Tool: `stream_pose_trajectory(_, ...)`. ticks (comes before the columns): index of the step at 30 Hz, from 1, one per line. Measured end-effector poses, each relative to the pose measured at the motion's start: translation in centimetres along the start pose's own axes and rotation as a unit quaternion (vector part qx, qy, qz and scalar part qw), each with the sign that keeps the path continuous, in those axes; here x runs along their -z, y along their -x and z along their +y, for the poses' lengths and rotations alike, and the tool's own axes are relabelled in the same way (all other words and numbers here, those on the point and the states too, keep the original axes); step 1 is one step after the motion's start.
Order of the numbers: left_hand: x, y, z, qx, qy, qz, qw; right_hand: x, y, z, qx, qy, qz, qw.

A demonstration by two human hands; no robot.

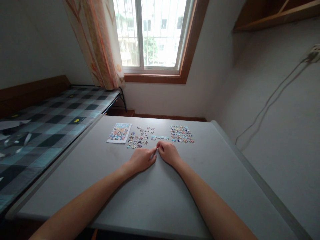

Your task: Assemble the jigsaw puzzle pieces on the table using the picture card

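My left hand (143,159) and my right hand (168,153) rest low over the table, their fingertips meeting. My right fingers are curled in. On the left, the index finger and thumb point towards the right hand, with the other fingers bent. Whatever small thing may be between the fingertips is too small to make out. Just beyond my hands lies a joined strip of light-blue jigsaw pieces (160,137). Loose jigsaw pieces (139,139) are spread to its left, and a denser group of jigsaw pieces (181,134) lies to its right.
A colourful printed picture sheet (119,133) lies at the left of the pale table (150,200). A bed with a checked cover (85,108) stands along the table's left side. A cable (268,100) hangs down the right wall. The window (155,33) is straight ahead.
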State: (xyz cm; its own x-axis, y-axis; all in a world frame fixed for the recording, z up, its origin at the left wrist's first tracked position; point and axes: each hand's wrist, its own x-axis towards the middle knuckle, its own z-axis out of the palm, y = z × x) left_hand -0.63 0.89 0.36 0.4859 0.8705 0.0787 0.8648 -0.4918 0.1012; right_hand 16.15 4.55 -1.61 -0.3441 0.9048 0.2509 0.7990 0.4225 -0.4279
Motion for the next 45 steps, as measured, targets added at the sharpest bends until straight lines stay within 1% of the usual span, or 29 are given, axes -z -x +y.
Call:
stream_pose_trajectory(9, -0.10, -0.01, -0.05, -0.003, -0.010, 0.001, 1.000, -0.10, -0.01, 0.09, 0.006, -0.006, 0.007, 1.000)
stream_pose_trajectory(14, -0.14, -0.02, -0.04, -0.001, -0.013, -0.002, 1.000, 0.12, 0.03, -0.08, 0.000, -0.008, 0.000, 1.000)
stream_pose_trajectory(26, -0.01, -0.01, -0.02, 0.005, 0.016, -0.003, 1.000, -0.06, 0.02, -0.06, -0.005, -0.008, -0.003, 1.000)
stream_pose_trajectory(32, -0.07, 0.00, -0.01, 0.004, 0.002, -0.003, 1.000, 0.00, 0.02, -0.06, 0.002, -0.007, 0.000, 1.000)
stream_pose_trajectory(40, 0.07, -0.05, 0.05, 0.012, 0.012, -0.007, 1.000, 0.08, -0.03, -0.06, -0.002, -0.012, -0.005, 1.000)
stream_pose_trajectory(45, -0.17, -0.05, -0.11, 0.001, -0.001, 0.001, 1.000, 0.06, -0.06, -0.12, -0.005, -0.014, -0.005, 1.000)
